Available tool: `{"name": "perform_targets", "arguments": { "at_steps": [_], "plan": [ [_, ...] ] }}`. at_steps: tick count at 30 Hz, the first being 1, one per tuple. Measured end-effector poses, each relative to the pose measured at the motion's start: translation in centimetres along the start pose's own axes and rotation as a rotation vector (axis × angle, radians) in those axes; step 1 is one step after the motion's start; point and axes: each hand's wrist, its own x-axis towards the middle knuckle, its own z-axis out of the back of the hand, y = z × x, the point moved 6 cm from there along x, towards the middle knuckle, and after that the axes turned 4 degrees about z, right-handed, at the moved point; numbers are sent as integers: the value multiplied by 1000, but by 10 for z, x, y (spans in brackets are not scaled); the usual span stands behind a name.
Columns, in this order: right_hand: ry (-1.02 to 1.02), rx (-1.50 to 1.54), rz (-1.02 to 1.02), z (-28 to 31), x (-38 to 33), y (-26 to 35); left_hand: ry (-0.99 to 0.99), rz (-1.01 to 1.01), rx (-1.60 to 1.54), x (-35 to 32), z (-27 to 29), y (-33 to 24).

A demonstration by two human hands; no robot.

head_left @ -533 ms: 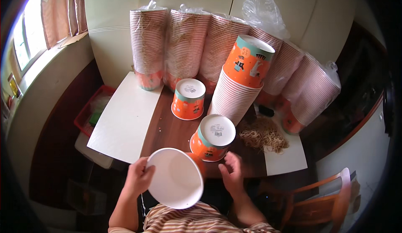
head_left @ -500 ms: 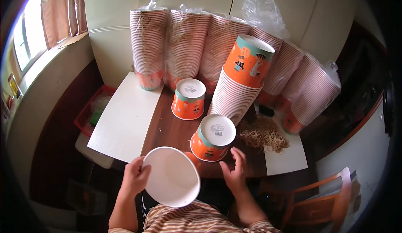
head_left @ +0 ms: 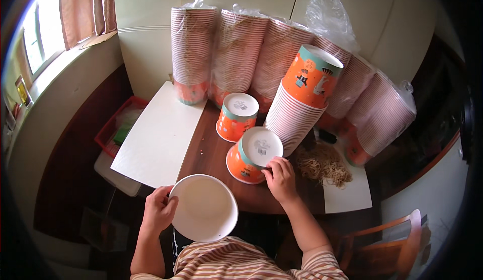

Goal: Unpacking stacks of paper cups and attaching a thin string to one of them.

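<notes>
Forward, the right hand [head_left: 280,179] with bent fingers at an upturned tub [head_left: 255,153].

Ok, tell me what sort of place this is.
Probably a room in a home: there's a curtain by the window and a wooden chair, though the table is crowded with cups.

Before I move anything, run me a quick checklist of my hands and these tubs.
1. Left hand holding the open tub by its rim: ok.
2. Open tub's inside visible: ok, plain white.
3. Right hand free: not ok, fingers at the base edge of the near upturned tub.
4. Right hand's grip firm: cannot tell.
5. Far upturned tub mouth-down on the table: ok.
6. Gap between upturned tubs: cannot tell, they overlap in view.
</notes>
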Motion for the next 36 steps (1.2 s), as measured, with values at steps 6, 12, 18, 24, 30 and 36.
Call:
{"name": "perform_targets", "arguments": {
  "at_steps": [6, 12, 18, 24, 30, 36],
  "plan": [
    [15, -3, -24, 11, 24, 8, 61, 2, 45, 1, -10, -6],
    [155, -113, -181, 63, -5, -7, 31, -4, 41, 7, -3, -8],
    [188, -272, -287, 84, -53, -28, 38, -42, 166, 28, -18, -21],
    [0, -93, -295, 87, -46, 20, 76, -33, 177, 49, -39, -33],
    [119, 397, -200, 28, -30, 57, 100, -77, 147, 65, -58, -27],
    [202, 570, -284, -3, -31, 43, 187, 78, 18, 59, -48, -8]
  ]
}}
